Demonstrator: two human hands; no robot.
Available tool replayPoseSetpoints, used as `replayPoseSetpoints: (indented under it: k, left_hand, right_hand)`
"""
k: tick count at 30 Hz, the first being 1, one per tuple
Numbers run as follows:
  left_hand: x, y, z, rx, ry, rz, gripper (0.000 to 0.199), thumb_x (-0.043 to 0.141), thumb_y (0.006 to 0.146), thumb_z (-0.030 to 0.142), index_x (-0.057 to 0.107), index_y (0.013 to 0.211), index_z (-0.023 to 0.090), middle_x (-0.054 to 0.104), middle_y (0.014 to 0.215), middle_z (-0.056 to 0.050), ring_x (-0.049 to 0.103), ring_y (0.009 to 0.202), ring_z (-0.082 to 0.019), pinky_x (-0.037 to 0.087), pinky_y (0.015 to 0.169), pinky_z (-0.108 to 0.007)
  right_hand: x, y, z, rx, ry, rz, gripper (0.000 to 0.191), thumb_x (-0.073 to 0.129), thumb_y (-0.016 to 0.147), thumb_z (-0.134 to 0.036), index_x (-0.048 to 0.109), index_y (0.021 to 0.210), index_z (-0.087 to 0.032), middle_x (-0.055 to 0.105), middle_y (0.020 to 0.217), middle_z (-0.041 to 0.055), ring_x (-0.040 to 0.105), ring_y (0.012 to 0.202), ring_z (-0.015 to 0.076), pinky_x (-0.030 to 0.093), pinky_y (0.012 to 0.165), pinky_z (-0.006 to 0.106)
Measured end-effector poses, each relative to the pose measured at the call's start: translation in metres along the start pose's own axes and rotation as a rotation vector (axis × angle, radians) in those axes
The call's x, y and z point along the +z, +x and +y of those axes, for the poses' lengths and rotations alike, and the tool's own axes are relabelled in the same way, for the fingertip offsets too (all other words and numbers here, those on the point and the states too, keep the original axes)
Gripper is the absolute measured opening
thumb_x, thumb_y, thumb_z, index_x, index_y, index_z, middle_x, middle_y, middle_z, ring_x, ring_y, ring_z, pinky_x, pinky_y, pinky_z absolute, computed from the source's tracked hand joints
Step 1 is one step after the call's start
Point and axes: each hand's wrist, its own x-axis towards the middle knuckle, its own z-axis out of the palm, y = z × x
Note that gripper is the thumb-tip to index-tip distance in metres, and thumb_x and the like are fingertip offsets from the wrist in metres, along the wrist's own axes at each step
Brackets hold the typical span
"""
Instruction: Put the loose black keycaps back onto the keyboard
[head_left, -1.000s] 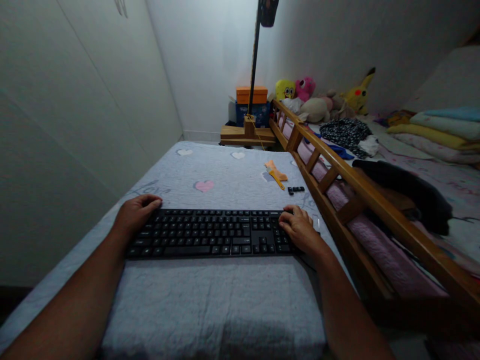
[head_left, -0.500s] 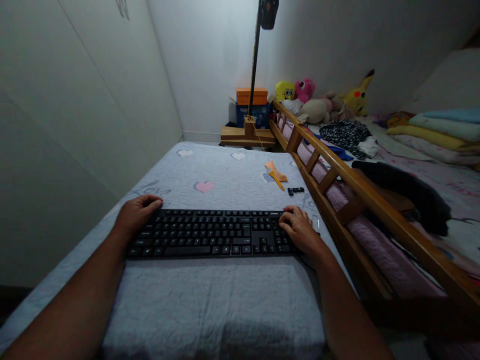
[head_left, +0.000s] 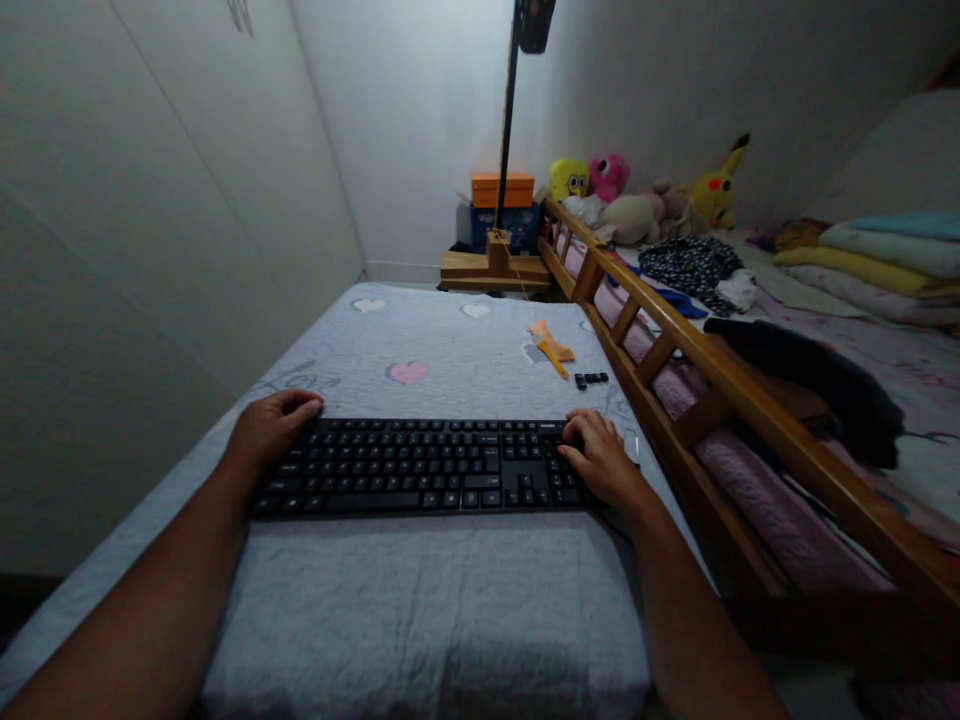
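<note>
A black computer keyboard (head_left: pixel 405 468) lies flat on the patterned cover, its long side across my view. My left hand (head_left: pixel 271 425) grips its left end, thumb along the upper corner and the other fingers mostly hidden past the edge. At the opposite end, my right hand (head_left: pixel 596 450) holds the number-pad side, with thumb and index finger bent over the top and the remaining fingers round the right edge. Beyond the keyboard, to the right, lie small black pieces (head_left: pixel 591 380) that look like keycaps. Behind them, a yellow-handled brush (head_left: pixel 553 358) rests against an orange cloth (head_left: pixel 556 342).
The light quilted cover (head_left: pixel 442 600) spreads under everything. A wooden bed rail (head_left: pixel 675 325) runs along the right side, with bedding and plush toys (head_left: pixel 630 220) beyond. A pale cabinet (head_left: pixel 150 200) stands left. At the far end are a lamp stand (head_left: pixel 508 120) and an orange box (head_left: pixel 502 190).
</note>
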Motion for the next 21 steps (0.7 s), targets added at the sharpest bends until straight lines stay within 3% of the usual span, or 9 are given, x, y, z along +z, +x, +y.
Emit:
replayPoseSetpoints:
  k: [9,21]
  left_hand:
    - [-0.0001,0.0007,-0.0014,0.016,-0.019,0.009,0.048,0.058,0.063,0.056,0.071,0.089,0.018,0.073,0.094,-0.006,0.065,0.087,-0.024,0.048,0.085,-0.032]
    - [0.0010,0.0008,-0.0021,0.021,-0.004,0.015,0.047,0.057,0.064,0.056,0.071,0.090,0.018,0.073,0.094,-0.005,0.064,0.086,-0.024,0.048,0.085,-0.033]
  right_hand:
    - [0.0003,-0.0002,0.0001,-0.001,0.017,0.006,0.002,0.058,0.084,-0.024,0.057,0.084,-0.023,0.057,0.125,0.0067,0.049,0.118,0.0271,0.038,0.097,0.043]
    - [0.0023,-0.0004,0.0015,-0.016,0.024,0.013,0.007,0.062,0.082,-0.029,0.058,0.086,-0.024,0.056,0.123,0.0066,0.049,0.116,0.0281,0.040,0.098,0.045]
